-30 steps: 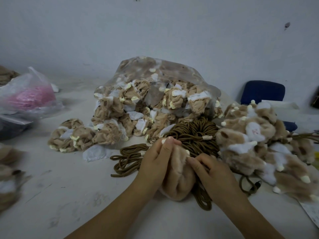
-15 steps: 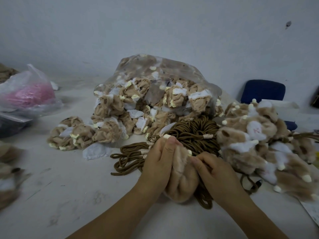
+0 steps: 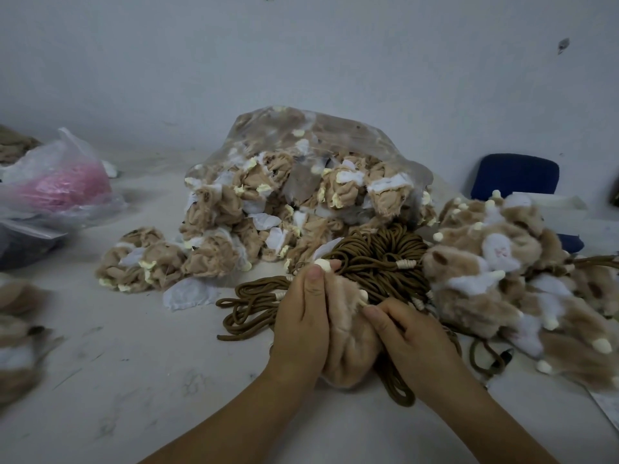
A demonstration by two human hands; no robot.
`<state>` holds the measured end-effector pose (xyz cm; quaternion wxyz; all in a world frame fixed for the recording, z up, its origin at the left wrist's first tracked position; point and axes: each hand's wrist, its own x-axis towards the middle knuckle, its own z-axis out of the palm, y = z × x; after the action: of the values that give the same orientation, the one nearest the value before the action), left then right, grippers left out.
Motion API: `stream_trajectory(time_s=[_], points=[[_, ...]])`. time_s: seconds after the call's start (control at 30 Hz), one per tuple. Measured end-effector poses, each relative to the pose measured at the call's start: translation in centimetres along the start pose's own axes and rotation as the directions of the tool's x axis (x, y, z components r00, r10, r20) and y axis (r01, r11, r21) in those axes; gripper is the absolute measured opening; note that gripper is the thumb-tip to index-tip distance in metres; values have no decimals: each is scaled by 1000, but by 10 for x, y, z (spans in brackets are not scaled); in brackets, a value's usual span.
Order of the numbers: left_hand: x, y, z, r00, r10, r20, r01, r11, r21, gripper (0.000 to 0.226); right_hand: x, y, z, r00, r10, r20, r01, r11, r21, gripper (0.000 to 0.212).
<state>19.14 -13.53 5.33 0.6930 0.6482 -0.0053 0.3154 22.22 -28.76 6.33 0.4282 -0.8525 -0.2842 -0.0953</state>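
Note:
A tan plush toy piece (image 3: 348, 333) with cream tips sits between my two hands on the table, low in the middle. My left hand (image 3: 301, 323) grips its left side, thumb near a cream tip at the top. My right hand (image 3: 408, 339) pinches its right edge next to another cream tip. Under and behind the piece lies a bundle of brown cord loops (image 3: 378, 262) with cream bindings.
A clear plastic bag (image 3: 301, 155) of inside-out tan plush skins stands behind, with several spilled to its left (image 3: 150, 259). A heap of turned plush toys (image 3: 509, 262) lies on the right. A bag with pink contents (image 3: 60, 185) sits far left; a blue chair (image 3: 516, 175) stands behind.
Both hands stay on the plush piece; the fingers have shifted slightly, and the cream tips now show more at its top and right edge.

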Motion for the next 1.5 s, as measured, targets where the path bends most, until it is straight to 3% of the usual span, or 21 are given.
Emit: stream_trajectory(time_s=[0.23,0.4,0.57,0.7,0.93,1.17,1.27,1.5], points=[[2,0,-2,994,35,-104,-37,999,-11,39,-1,-2,1,1000,4,4,-3,1000,-11,41],[-1,5,1,999,-1,-32,0,1000,-30,44,-1,-4,5,999,35,-28,-33,998,61,47],[-5,10,11,992,-118,48,122,988,-90,49,-1,-8,12,999,39,-32,-35,991,128,28],[-3,11,9,983,-154,103,165,980,-108,49,2,-8,8,1000,-12,-26,14,997,76,26],[7,11,-8,980,-147,134,160,983,-91,31,3,3,-4,998,-66,-15,64,992,-110,43],[6,6,-7,988,-127,84,127,992,1,40,0,16,-7,973,-206,-108,161,933,-323,33],[5,5,-6,991,-114,71,116,993,-22,39,-1,16,-11,964,-223,-145,148,902,-405,40],[0,4,0,990,-60,125,50,995,82,34,-3,11,-7,984,-144,-101,116,964,-239,36]])
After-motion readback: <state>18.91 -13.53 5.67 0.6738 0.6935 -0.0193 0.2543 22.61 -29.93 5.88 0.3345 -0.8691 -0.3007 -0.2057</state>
